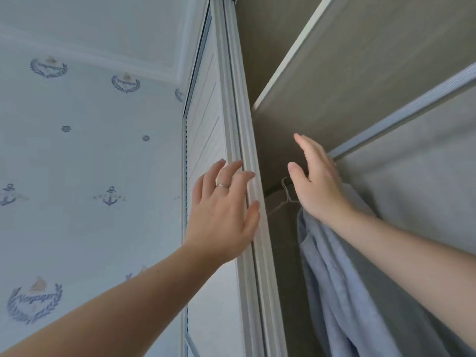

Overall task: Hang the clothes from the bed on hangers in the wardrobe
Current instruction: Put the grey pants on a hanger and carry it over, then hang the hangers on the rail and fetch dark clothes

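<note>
A pale blue shirt (342, 287) hangs inside the wardrobe on a thin wire hanger (285, 194), whose hook sits on the dark rail under the shelf. My right hand (315, 186) is raised in front of the shirt's top, fingers spread and holding nothing. My left hand (224, 212), a ring on one finger, rests with spread fingers against the edge of the white sliding wardrobe door (247, 161). The rest of the rail is hidden behind my right hand.
A beige shelf (347, 81) runs overhead inside the wardrobe. A second door frame (401, 117) crosses the right side. Wallpaper with anchors and ship emblems (110, 197) covers the wall on the left.
</note>
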